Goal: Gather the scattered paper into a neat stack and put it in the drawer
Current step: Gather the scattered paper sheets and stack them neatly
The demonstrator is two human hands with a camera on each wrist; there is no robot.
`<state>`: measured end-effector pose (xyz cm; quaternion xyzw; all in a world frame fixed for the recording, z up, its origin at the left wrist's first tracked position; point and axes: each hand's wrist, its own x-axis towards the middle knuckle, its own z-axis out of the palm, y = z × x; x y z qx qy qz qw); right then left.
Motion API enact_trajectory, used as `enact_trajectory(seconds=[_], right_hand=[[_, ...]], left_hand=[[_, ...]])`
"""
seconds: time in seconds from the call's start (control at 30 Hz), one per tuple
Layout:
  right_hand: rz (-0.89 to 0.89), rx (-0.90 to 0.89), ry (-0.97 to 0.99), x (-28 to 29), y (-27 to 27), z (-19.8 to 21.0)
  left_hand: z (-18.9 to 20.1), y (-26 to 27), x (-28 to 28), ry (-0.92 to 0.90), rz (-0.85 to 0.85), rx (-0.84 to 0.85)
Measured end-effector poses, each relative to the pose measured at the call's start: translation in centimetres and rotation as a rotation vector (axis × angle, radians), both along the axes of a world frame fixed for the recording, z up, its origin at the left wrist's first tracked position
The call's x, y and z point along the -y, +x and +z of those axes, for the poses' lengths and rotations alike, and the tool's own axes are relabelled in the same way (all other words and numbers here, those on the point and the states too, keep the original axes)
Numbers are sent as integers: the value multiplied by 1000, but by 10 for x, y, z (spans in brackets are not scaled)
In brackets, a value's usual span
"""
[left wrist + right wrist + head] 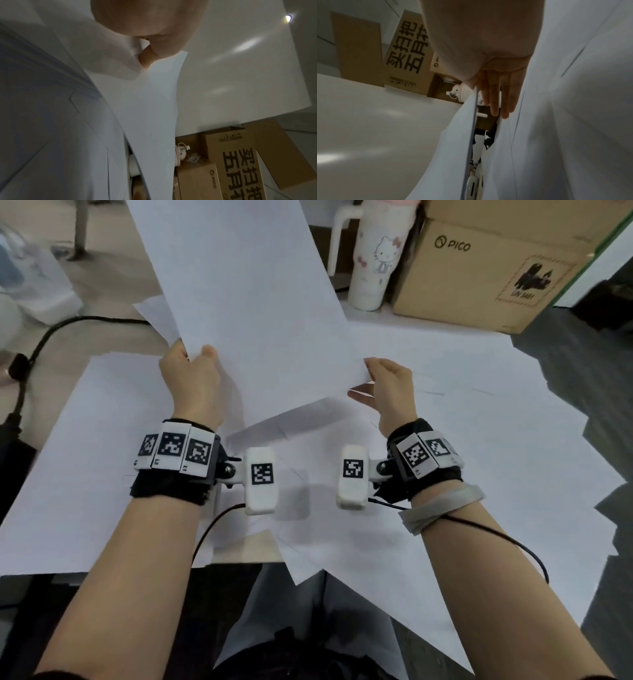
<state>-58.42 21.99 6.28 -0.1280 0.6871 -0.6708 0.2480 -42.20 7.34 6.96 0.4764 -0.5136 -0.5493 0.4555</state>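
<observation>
Crowding the far edge of the table [113, 344]: white cartoon-cat tumbler [375, 258] with a handle, just beside a brown PICO cardboard box [486, 273] on its right. Black cable [37, 350] curved along the left side, off the sheets. Taller printed carton [240, 166] stood behind the PICO box in both wrist views; lettering only partly readable. Lifted sheet hid part of the tumbler's handle from the head camera.

Held up off the desk, tilted away: plain white paper sheet [246, 302], unmarked, bowed slightly along its length. Gripped at the near-left corner by left hand [190, 378], thumb on top, fingers underneath. Pinched at the near-right corner by right hand [390, 392], thumb over the edge; remaining fingers [498, 100] straight and loose below the sheet, not curled on anything. Could not tell whether one sheet or several were in the grasp.

Spread below, overlapping at odd angles: scattered paper [445, 440], covering most of the tabletop, some corners hanging past the near edge. No neat stack formed. Drawer not visible in any view.
</observation>
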Motion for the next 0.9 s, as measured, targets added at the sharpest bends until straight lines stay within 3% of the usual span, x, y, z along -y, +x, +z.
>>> enact_trajectory(seconds=[0.3, 0.5, 0.7, 0.9], right_hand=[[-23, -159, 202, 62, -19, -28], [119, -319, 481, 89, -30, -33], [153, -398, 680, 106, -40, -38], [183, -374, 690, 117, -54, -41]], left_hand=[[-28, 10, 33, 221, 80, 16], [-41, 9, 37, 232, 88, 55], [-46, 7, 38, 206, 77, 76], [-48, 4, 39, 194, 65, 92]])
